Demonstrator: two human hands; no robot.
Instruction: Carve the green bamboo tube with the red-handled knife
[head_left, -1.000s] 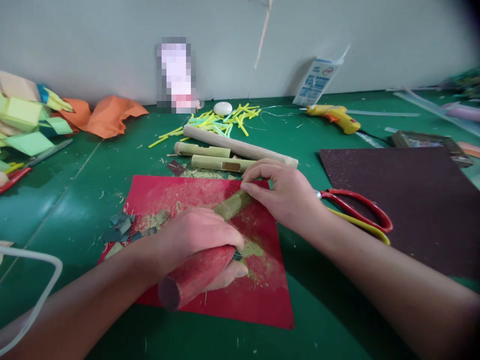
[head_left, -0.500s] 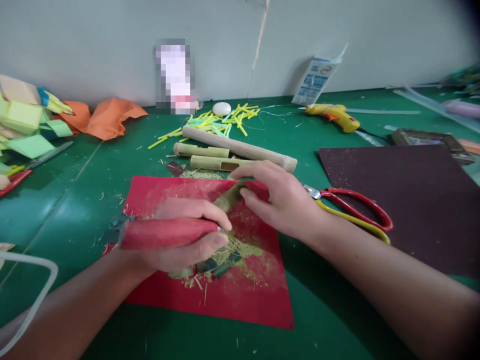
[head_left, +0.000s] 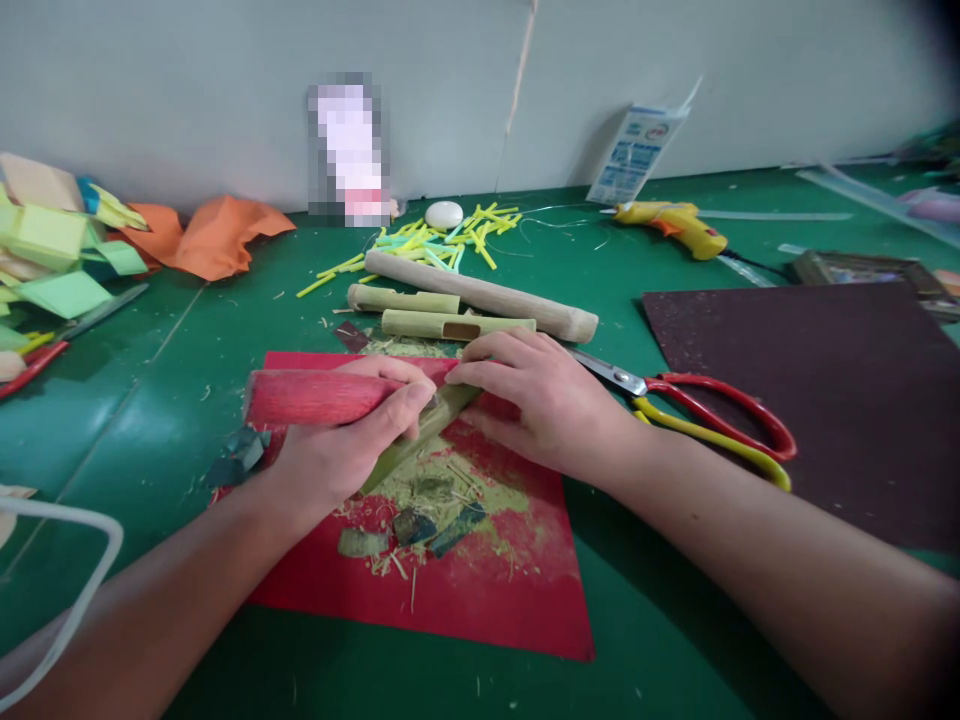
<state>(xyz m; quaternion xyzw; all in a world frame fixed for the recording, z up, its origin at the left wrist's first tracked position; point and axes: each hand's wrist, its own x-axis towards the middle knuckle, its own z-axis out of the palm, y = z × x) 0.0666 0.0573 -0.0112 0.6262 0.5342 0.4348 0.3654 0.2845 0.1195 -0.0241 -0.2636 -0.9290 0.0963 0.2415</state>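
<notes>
My left hand point(head_left: 360, 440) is closed round a tool with a red handle point(head_left: 322, 397). Its metal end is mostly hidden by the fingers and rests at a bamboo piece point(head_left: 409, 440), so I cannot tell its exact kind. My right hand point(head_left: 536, 400) grips the upper end of that bamboo piece, which lies slanted over a red sheet point(head_left: 517, 610). Pale shavings point(head_left: 480, 490) and dark bamboo scraps point(head_left: 457, 528) are strewn on the sheet. Just beyond the hands lie a bamboo tube with a cut window point(head_left: 412, 323), a shorter notched tube point(head_left: 375, 298) and a long pale stick point(head_left: 487, 292).
Scissors with red and yellow handles point(head_left: 712, 415) lie right of my right hand, against a dark board point(head_left: 810, 400). Farther back are a yellow glue gun point(head_left: 675, 228), cut yellow straws point(head_left: 420, 245), a white oval object point(head_left: 444, 215) and orange paper point(head_left: 225, 235). Folded papers point(head_left: 52, 235) are piled left.
My left hand has moved up and away with the red-handled tool, onto the bamboo piece. More of the bamboo and the scraps now shows. My right fingers have closed in on its upper end.
</notes>
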